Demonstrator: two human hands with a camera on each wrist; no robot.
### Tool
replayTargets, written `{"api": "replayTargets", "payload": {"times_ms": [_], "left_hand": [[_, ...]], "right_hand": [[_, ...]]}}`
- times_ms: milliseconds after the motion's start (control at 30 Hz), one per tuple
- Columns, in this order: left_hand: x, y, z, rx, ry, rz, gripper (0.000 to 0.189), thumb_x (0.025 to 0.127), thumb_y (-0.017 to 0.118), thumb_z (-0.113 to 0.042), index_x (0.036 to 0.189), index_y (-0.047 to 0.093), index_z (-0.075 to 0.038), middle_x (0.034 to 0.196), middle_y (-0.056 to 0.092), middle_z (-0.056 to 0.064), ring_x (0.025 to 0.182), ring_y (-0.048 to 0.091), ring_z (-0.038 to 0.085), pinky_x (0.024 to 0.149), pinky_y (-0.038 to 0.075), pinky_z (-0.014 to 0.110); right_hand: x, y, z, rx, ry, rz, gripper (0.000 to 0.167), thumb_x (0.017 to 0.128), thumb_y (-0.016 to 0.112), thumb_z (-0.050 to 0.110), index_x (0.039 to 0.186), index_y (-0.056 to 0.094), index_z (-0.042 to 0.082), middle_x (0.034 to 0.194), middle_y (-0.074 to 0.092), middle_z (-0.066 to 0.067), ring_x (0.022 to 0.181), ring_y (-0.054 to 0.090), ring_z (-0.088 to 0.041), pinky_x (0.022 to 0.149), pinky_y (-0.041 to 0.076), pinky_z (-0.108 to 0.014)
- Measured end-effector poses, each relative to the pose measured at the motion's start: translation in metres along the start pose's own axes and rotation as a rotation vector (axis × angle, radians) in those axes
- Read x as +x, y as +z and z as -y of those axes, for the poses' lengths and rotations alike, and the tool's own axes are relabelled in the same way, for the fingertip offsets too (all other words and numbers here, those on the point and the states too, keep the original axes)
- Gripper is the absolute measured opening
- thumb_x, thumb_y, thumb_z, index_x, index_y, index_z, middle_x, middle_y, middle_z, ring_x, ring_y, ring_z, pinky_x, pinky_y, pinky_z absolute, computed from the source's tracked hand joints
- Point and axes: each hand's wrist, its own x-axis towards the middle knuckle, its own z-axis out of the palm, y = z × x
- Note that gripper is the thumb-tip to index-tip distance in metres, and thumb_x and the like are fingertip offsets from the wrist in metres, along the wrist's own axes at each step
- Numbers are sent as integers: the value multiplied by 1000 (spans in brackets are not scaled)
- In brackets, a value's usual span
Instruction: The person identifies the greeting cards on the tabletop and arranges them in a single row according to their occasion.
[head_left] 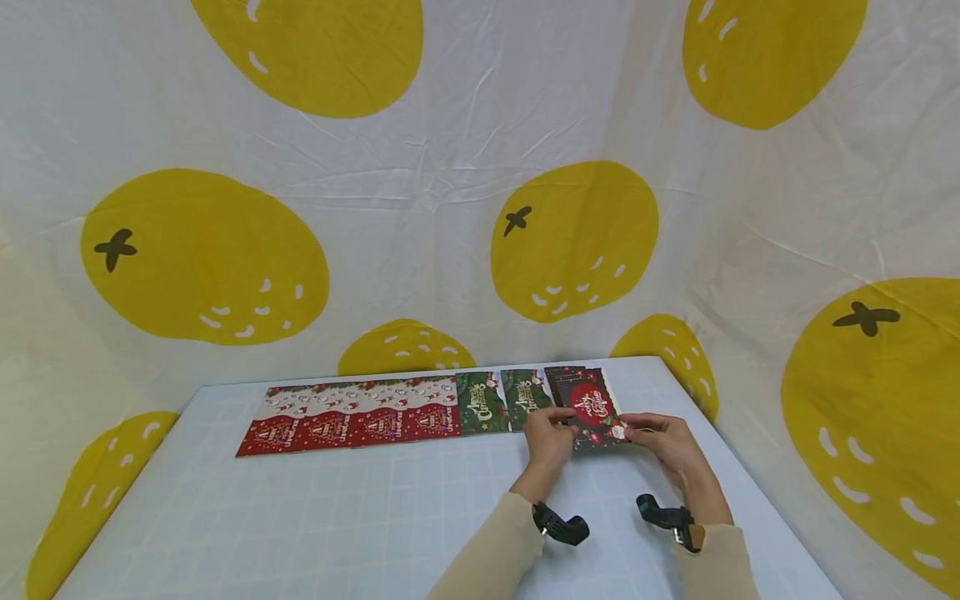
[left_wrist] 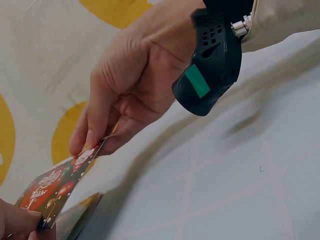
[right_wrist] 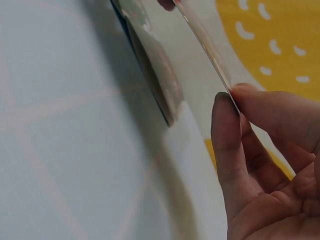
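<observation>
A dark Christmas card (head_left: 594, 402) with a red circle and pale lettering is held between both hands at the right end of a card row. My left hand (head_left: 548, 439) pinches its near left corner. On the opposite side, my right hand (head_left: 672, 450) grips the right corner between thumb and fingers, as the right wrist view shows with the card's thin edge (right_wrist: 210, 57). The held card is raised and tilted, apart from another card (left_wrist: 80, 217) lying below it. More dark cards (head_left: 558, 377) show behind it, partly covered.
Left of the hands, two green Christmas cards (head_left: 480, 404) lie beside several red-and-white cards (head_left: 330, 417) in a row along the back of the pale checked table (head_left: 300, 525). A white cloth with yellow fruit shapes (head_left: 427, 250) hangs behind and beside the table.
</observation>
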Motion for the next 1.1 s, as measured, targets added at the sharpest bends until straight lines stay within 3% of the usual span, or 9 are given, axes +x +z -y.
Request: {"api": "replayTargets", "payload": {"times_ms": [500,767,933,1033,1100], "left_hand": [[7,7,-1,34,18,-13,28,77,78,18,96,82,-3,81,70,7,60,62,7,52,50,22],[13,14,-2,25,38,-12,38,72,70,26,98,81,0,81,72,9,64,64,7,56,54,24],[15,19,-4,5,41,2,43,70,66,28,100,81,2,90,74,5,64,61,6,56,53,22],[15,21,-6,-31,44,23,46,69,62,31,102,80,5,96,76,6,62,61,6,56,54,22],[15,23,-7,-76,44,37,46,68,60,33,103,78,8,97,76,9,60,61,7,56,55,23]], "right_hand": [[2,-1,5,-23,27,-44,32,101,69,6,132,71,-1,147,55,-27,124,56,-33,88,57,-23],[7,-6,7,-18,5,-64,33,103,65,8,134,68,-3,150,51,-29,134,49,-37,83,54,-16],[9,-9,8,-28,35,-101,34,103,65,7,135,68,-3,149,54,-27,132,51,-37,98,55,-30],[10,-11,9,-22,49,-125,34,103,65,7,136,67,-3,150,54,-27,133,52,-38,110,49,-44],[11,-12,10,-10,58,-140,35,103,65,6,136,67,-3,149,54,-26,132,53,-38,112,46,-47]]}}
